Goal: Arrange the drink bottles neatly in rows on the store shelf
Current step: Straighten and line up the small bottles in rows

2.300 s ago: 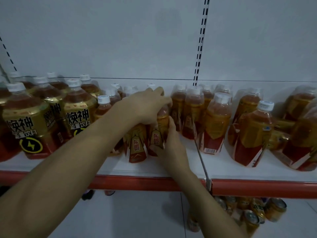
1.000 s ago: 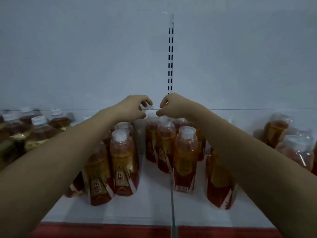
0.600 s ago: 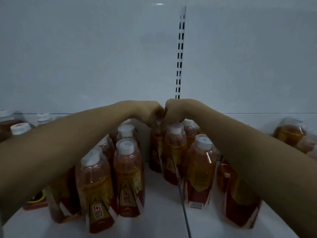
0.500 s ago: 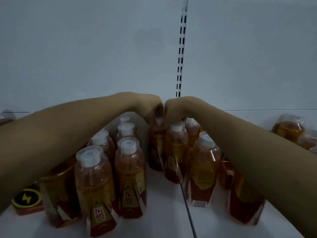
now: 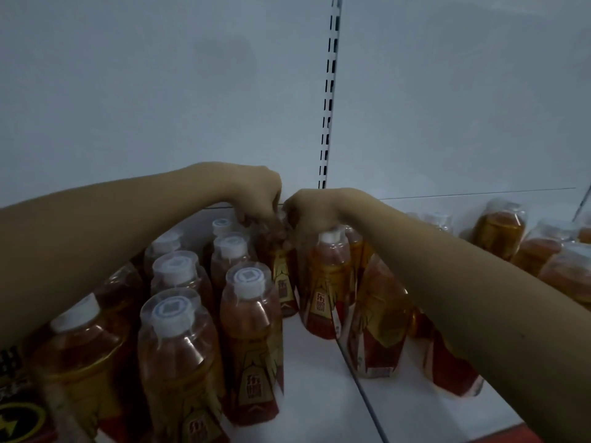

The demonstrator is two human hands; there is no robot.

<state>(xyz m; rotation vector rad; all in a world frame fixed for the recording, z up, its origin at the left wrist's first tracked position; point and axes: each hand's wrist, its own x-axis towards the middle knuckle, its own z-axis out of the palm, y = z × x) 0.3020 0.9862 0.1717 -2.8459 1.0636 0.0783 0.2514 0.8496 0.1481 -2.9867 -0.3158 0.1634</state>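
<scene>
At centre frame, both of my hands meet over the back of the white shelf [image 5: 323, 394]. Left hand [image 5: 256, 193] is curled knuckles-up, fingers bent down around the neck of a rear bottle [image 5: 279, 266] with a red-and-gold label; the cap is hidden under the fingers. Right hand [image 5: 311, 209] is closed just beside it, touching the left, and sits above a white-capped bottle [image 5: 327, 282]; whether it grips that bottle or the same rear one I cannot tell (fingers are out of sight). Lower left of frame: a cluster of upright bottles [image 5: 252, 340] in two rough columns. Right edge: more bottles [image 5: 499, 228] against the back wall [image 5: 160, 91], some tilted. A slotted upright [image 5: 329, 91] runs up the wall above my hands.
</scene>
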